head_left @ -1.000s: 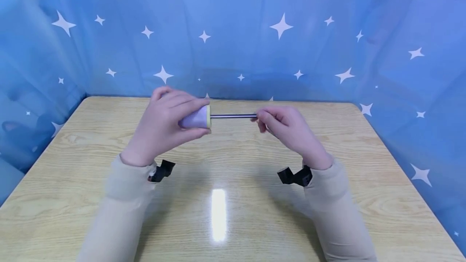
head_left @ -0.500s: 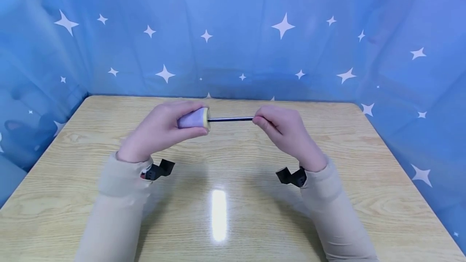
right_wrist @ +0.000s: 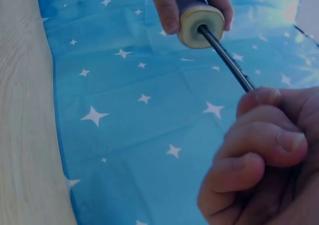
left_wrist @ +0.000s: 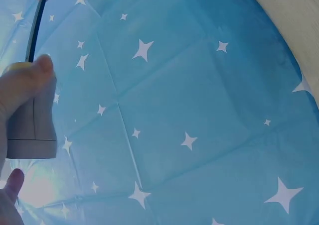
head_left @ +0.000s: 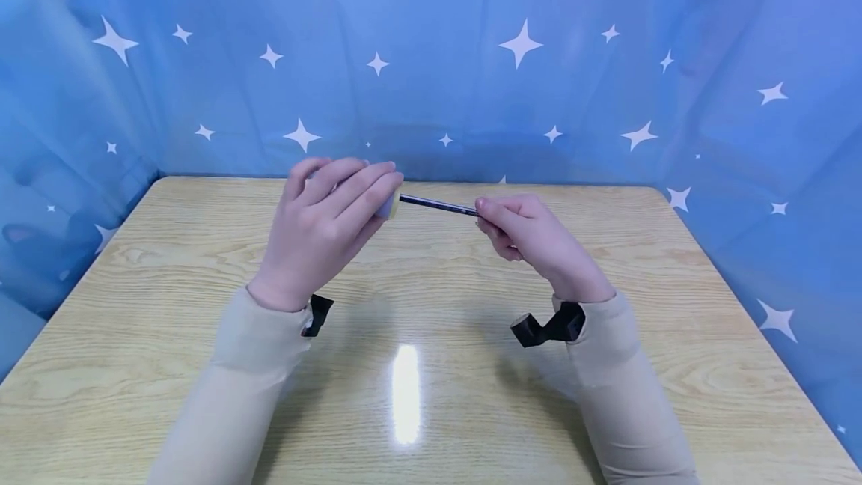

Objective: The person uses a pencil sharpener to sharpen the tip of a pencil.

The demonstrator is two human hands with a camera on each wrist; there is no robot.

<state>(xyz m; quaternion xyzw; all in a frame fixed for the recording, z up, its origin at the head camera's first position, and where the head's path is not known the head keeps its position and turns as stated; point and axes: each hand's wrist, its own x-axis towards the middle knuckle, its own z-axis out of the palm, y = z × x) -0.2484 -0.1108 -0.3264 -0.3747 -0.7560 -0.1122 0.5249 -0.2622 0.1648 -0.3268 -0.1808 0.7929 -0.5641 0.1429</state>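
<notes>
My left hand (head_left: 319, 219) grips a lavender pencil sharpener (left_wrist: 32, 128) with a pale yellow end, held sideways above the table. In the head view the fingers cover most of it. A dark, shiny pencil (head_left: 438, 205) runs from the sharpener to my right hand (head_left: 539, 242), which pinches its far end between thumb and fingers. In the right wrist view, the tip of the pencil enters a round hole in the middle of the yellow end (right_wrist: 188, 32). How deep it goes is hidden.
A light wood-grain table (head_left: 431, 283) lies below both hands, with a bright light reflection near its front. Blue cloth (head_left: 444, 58) with white stars hangs behind it and along both sides. Each wrist carries a small black camera mount (head_left: 548, 324).
The left hand has rolled over, its back now up, and the sharpener has risen so that the pencil slopes down to the right. The right hand has turned, changing how its fingers lie around the pencil.
</notes>
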